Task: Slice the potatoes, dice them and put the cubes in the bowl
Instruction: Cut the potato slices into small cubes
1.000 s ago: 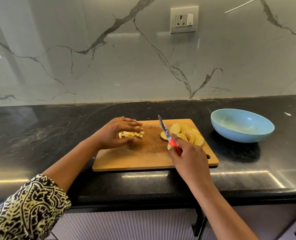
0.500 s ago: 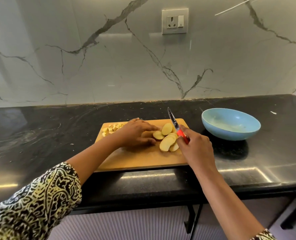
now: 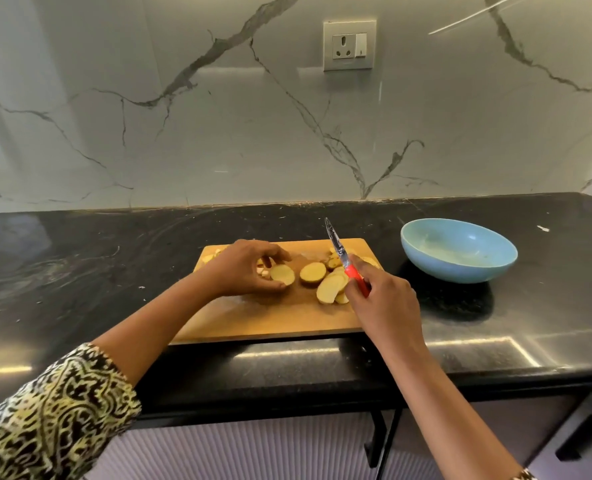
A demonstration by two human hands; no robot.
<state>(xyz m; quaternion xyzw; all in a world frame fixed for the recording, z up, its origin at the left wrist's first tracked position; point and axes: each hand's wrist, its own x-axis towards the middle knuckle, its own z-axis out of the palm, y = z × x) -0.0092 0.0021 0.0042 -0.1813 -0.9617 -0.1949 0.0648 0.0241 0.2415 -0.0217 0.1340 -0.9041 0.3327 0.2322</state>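
Note:
A wooden cutting board (image 3: 260, 317) lies on the black counter. My left hand (image 3: 242, 268) pinches a round potato slice (image 3: 283, 274) near the board's middle. A second slice (image 3: 312, 273) lies just right of it, and a heap of several slices (image 3: 332, 287) sits further right. Small potato cubes (image 3: 215, 253) lie at the board's far left corner, mostly hidden by my left hand. My right hand (image 3: 384, 299) grips the red handle of a knife (image 3: 337, 249), blade pointing up and away above the heap. The light blue bowl (image 3: 459, 249) stands to the right of the board, with no cubes in it.
The black stone counter (image 3: 80, 271) runs left and right of the board, with its front edge close to me. A marble wall with a socket (image 3: 350, 45) rises behind. Cabinet fronts (image 3: 253, 452) are below the counter.
My left hand left the cubes at the board's left, reached right to the slice heap and drew one slice toward the middle. The right hand keeps the knife raised.

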